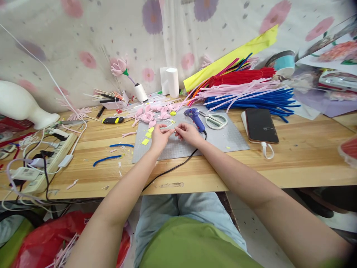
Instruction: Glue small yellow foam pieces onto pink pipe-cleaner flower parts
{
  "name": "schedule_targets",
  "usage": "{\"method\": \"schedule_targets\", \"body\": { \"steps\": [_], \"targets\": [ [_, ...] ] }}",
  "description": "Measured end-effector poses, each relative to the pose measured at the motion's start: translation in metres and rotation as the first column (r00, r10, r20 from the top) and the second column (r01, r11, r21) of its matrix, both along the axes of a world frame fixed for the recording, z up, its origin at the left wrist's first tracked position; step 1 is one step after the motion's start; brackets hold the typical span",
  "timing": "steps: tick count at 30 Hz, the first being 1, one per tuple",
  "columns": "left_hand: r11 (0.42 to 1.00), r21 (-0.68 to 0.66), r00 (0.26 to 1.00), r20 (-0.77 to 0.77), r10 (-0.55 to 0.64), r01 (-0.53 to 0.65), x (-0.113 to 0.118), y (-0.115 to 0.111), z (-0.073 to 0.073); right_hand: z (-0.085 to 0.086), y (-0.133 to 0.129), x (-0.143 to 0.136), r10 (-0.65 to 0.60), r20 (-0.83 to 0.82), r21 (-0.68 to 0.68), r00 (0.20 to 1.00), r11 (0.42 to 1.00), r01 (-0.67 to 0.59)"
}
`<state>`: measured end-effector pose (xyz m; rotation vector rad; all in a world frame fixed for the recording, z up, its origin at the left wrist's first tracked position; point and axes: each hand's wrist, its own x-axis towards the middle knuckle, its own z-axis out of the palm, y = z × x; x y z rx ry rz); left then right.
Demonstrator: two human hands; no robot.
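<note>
Over the grey cutting mat (228, 137), my left hand (160, 137) and my right hand (187, 133) meet, fingertips almost touching. Both pinch at something small and pale that I cannot make out. Just beyond them lie thin white strands (169, 121) and a small yellow-green piece (173, 113). Pink fuzzy petals (148, 114) are heaped at the mat's far edge. Square yellow pieces (145, 142) are scattered left of my left hand. A blue-purple glue gun (196, 118) rests close to my right hand, with scissors (214, 120) to its right.
Bundles of blue pipe cleaners (251, 99) and red ones (242, 77) lie at the back right. A phone (262, 125) sits right of the mat. A utility knife (112, 120), a power strip (50, 163) and a pink flower (120, 67) are on the left. The glue gun's cord (167, 172) crosses the table's front.
</note>
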<state>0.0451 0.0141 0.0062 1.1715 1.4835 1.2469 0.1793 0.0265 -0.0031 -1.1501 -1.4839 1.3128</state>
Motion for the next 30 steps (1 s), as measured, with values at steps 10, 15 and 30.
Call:
{"method": "schedule_targets", "body": {
  "steps": [10,15,30],
  "targets": [
    [0.955,0.25,0.922,-0.308,0.233,-0.158,-0.037,0.021,0.012,-0.008,0.007,0.002,-0.031,-0.009,-0.064,0.999,0.997,0.03],
    [0.972,0.225,0.795,-0.578,0.185,-0.063,-0.074,0.018,0.028,-0.005,0.003,-0.001,0.025,0.01,-0.078,1.0,0.997,-0.025],
    [0.949,0.071,0.501,-0.86,-0.098,0.307,-0.032,-0.005,-0.004,-0.011,0.004,-0.001,0.012,0.158,0.017,0.987,1.0,-0.015]
  ]
}}
